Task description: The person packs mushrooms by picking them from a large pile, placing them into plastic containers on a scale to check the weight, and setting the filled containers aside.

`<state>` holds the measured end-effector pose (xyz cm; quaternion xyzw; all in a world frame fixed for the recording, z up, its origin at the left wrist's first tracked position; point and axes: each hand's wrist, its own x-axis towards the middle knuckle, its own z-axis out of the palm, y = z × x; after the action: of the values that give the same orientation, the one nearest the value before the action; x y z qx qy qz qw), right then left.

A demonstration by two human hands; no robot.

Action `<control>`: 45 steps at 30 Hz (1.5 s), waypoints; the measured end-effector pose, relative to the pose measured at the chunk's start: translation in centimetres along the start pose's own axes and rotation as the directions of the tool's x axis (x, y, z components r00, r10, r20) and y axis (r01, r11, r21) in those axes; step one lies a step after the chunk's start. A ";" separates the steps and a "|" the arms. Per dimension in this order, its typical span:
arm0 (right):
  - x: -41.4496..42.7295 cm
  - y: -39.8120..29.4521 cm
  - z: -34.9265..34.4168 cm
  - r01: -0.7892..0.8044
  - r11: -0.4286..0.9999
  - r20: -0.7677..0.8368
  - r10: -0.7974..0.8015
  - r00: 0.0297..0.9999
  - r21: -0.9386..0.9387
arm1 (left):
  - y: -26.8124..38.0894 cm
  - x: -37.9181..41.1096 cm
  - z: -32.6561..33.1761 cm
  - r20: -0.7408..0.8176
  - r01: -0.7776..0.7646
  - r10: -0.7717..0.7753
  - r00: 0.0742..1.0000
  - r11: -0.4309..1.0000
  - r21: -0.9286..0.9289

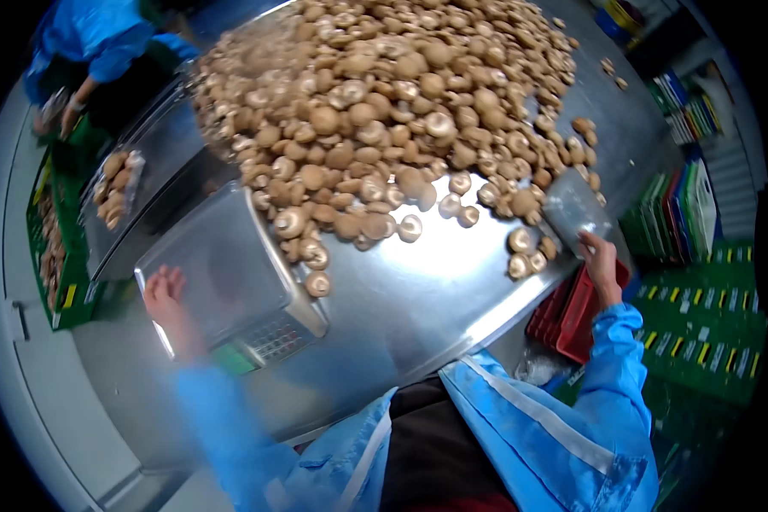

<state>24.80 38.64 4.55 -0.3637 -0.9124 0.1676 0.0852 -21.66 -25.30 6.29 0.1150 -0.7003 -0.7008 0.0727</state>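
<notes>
A large heap of brown-capped mushrooms point(371, 115) covers the far part of a steel table point(384, 288). My right hand point(600, 262) grips the near end of a clear plastic tray point(576, 208) at the table's right edge, beside a few loose mushrooms point(528, 253). At the left, my left hand point(169, 307) is over the left edge of the flat platform of a weighing scale point(217, 275); it is blurred, its fingers look spread, and nothing shows in it. The scale's keypad point(278, 339) faces me.
Red plastic crates point(566, 313) stand below the table's right edge, near stacked green crates point(697, 320). At the upper left, a co-worker in blue point(96, 38) works over a green crate point(70, 281). A pack of mushrooms point(115, 185) lies on another surface at the left.
</notes>
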 end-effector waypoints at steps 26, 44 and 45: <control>-2.5 -26.3 12.6 0.724 0.483 0.129 -0.863 0.488 0.492 | -6.7 -23.5 12.9 0.707 0.982 -0.692 0.146 0.189 -0.018; 14.2 -37.4 19.3 0.684 0.718 0.052 -0.684 0.728 -0.129 | -7.0 -19.3 20.6 0.624 0.950 -0.716 0.311 0.234 -0.205; 14.0 -36.9 19.3 0.691 0.712 0.048 -0.692 0.721 -0.121 | -7.1 -19.3 20.6 0.617 0.954 -0.727 0.300 0.228 -0.196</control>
<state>-14.13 18.56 0.66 -0.0013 -0.9910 0.0635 0.1182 -8.08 -0.29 0.24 0.3133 -0.2855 -0.7891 -0.4446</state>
